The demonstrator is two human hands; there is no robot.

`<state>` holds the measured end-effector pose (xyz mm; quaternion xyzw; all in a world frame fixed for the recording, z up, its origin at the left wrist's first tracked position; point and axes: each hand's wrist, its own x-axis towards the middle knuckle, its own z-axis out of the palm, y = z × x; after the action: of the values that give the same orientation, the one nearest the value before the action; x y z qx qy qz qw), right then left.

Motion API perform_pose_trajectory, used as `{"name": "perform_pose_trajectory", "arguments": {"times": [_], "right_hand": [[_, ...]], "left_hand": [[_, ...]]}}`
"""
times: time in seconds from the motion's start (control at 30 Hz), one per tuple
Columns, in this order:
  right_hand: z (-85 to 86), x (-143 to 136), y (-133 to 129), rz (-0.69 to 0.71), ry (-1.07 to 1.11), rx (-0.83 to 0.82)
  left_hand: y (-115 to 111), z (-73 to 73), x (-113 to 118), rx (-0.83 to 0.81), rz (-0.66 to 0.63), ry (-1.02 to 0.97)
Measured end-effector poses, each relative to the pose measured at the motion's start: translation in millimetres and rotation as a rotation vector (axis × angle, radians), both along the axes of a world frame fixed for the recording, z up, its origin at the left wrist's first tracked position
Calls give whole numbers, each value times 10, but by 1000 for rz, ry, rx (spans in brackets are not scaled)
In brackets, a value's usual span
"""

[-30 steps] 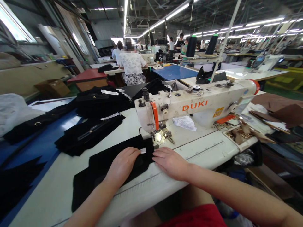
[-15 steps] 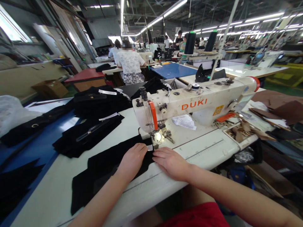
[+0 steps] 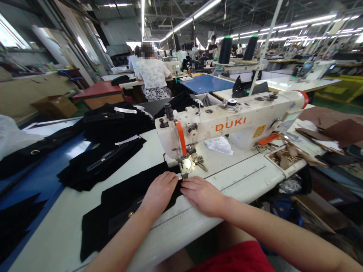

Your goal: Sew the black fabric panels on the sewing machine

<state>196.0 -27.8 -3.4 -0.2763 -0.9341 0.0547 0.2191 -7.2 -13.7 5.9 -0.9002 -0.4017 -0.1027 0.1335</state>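
Observation:
A black fabric piece lies on the machine bed, its right end under the sewing machine's needle area. My left hand is closed on the fabric's edge just left of the presser foot. Beside its fingertips a bit of a white label shows. My right hand pinches the fabric's right corner in front of the foot, fingers pressed together; what lies under them is partly hidden. The white sewing machine has a lit needle plate and an orange lever.
Stacks of black pieces with white strips lie to the left. White labels rest on the bed behind the needle. A tray of metal fittings sits at right. Black thread cones stand behind; a co-worker sits farther off.
Less of the white label shows beside my left fingertips. Both hands keep nearly the same place on the fabric. The view has shifted slightly.

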Motion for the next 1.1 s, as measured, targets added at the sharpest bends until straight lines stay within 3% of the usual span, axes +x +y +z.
{"name": "perform_pose_trajectory", "arguments": {"times": [0.37, 0.53, 0.67, 0.93, 1.1], "right_hand": [[-18, 4, 9, 1, 23, 13], [43, -32, 150, -62, 27, -29], [88, -80, 311, -124, -56, -19], [64, -90, 346, -113, -118, 30], [57, -85, 429, -74, -124, 69]], "left_hand": [[7, -44, -30, 26, -56, -68], [9, -57, -32, 51, -60, -57], [13, -92, -50, 12, -33, -70], [-164, -93, -43, -124, 115, -117], [-196, -67, -41, -216, 133, -149]]}}
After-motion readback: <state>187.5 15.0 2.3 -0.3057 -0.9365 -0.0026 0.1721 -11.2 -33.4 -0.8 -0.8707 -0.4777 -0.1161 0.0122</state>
